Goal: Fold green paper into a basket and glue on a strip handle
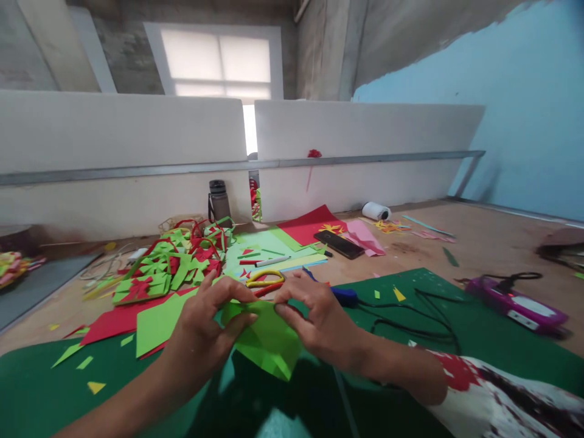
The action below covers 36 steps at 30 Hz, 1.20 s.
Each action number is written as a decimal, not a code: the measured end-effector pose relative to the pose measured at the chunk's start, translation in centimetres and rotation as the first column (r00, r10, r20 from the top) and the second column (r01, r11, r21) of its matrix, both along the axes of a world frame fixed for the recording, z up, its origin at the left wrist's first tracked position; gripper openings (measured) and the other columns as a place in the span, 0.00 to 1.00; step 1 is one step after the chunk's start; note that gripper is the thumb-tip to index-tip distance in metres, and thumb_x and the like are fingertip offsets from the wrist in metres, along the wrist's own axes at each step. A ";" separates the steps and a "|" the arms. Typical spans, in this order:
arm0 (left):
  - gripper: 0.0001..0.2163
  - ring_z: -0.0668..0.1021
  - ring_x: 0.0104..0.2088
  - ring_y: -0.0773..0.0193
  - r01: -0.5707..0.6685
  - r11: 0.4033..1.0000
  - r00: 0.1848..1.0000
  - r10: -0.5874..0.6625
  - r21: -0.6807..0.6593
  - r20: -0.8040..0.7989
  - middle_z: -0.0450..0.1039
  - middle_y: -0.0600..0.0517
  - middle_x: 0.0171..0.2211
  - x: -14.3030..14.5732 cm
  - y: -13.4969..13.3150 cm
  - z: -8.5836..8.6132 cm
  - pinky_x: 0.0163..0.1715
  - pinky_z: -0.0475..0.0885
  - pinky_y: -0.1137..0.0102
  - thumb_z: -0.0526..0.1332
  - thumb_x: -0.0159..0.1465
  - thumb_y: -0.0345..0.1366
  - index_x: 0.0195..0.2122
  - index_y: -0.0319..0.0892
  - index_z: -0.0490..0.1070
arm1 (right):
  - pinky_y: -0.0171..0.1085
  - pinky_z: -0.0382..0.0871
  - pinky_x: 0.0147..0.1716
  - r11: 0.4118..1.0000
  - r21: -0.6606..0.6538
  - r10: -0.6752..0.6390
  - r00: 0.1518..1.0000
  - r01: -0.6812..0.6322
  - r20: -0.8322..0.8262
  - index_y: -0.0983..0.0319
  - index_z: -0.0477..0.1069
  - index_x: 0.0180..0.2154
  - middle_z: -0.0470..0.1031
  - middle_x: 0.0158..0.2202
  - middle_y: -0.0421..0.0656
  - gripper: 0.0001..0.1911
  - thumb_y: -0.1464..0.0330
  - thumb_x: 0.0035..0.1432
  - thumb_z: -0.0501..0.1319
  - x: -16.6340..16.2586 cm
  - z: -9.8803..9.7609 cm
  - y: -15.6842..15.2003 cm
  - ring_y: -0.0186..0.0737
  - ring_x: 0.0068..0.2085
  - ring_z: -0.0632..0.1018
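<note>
A piece of bright green paper (pixel 269 340) with creases hangs between my two hands, above the dark green mat. My left hand (pixel 212 319) pinches its upper left edge between thumb and fingers. At the upper right edge, my right hand (pixel 314 310) grips the same paper in a pinch. Just beyond the hands lie yellow-handled scissors (pixel 265 280), partly hidden. A blue-handled tool with a black cord (pixel 344 296) rests to the right of my right hand. Green and red paper sheets (pixel 157 322) lie beside my left hand.
A heap of green and red paper pieces (pixel 168 261) and a bottle (pixel 219 201) stand at the back left. Behind are a phone (pixel 340 243), red paper (pixel 312 226) and a white roll (pixel 376 211). A purple power strip (pixel 515 304) lies right, its cord crossing the green mat (pixel 483 359).
</note>
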<state>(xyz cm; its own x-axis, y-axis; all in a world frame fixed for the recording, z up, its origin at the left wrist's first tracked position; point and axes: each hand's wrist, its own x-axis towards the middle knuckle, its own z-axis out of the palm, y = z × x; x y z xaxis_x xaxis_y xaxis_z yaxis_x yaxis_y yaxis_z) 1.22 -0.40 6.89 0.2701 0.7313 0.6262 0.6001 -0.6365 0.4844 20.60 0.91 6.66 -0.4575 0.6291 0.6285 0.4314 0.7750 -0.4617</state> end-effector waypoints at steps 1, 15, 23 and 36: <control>0.04 0.77 0.31 0.62 0.002 1.000 1.000 -0.002 0.027 0.014 0.76 0.55 0.30 0.0 0.0 -0.1 0.54 0.59 0.56 0.62 0.56 0.31 0.31 0.45 0.66 | 0.40 0.61 0.39 1.000 -0.011 -0.015 1.000 0.015 -0.013 0.62 0.68 0.28 0.72 0.27 0.39 0.06 0.76 0.56 0.56 0.1 0.0 0.1 0.36 0.32 0.71; 0.04 0.78 0.36 0.58 0.061 0.994 0.998 -0.058 0.094 -0.032 0.76 0.53 0.34 0.2 0.4 -0.7 0.52 0.55 0.44 0.64 0.56 0.31 0.27 0.42 0.69 | 0.42 0.60 0.42 0.993 0.120 0.024 0.999 -0.022 -0.022 0.60 0.68 0.31 0.74 0.28 0.38 0.07 0.76 0.58 0.54 0.2 -1.0 0.7 0.35 0.32 0.73; 0.05 0.77 0.31 0.64 0.124 0.978 0.992 -0.120 0.167 -0.035 0.76 0.55 0.30 0.6 0.5 -1.5 0.50 0.61 0.55 0.60 0.60 0.28 0.28 0.43 0.70 | 0.42 0.60 0.44 0.990 0.119 0.068 0.997 -0.070 0.019 0.62 0.68 0.33 0.76 0.31 0.41 0.07 0.77 0.58 0.54 0.1 -1.7 0.5 0.35 0.34 0.74; 0.06 0.77 0.31 0.68 0.050 0.942 0.997 -0.028 0.331 -0.070 0.75 0.55 0.30 -1.6 1.2 -1.8 0.52 0.63 0.61 0.60 0.59 0.26 0.27 0.42 0.69 | 0.46 0.66 0.40 0.897 -0.023 -0.267 0.583 0.441 0.768 0.64 0.71 0.46 0.76 0.44 0.54 0.22 0.72 0.45 0.63 8.9 -2.6 7.0 0.56 0.45 0.75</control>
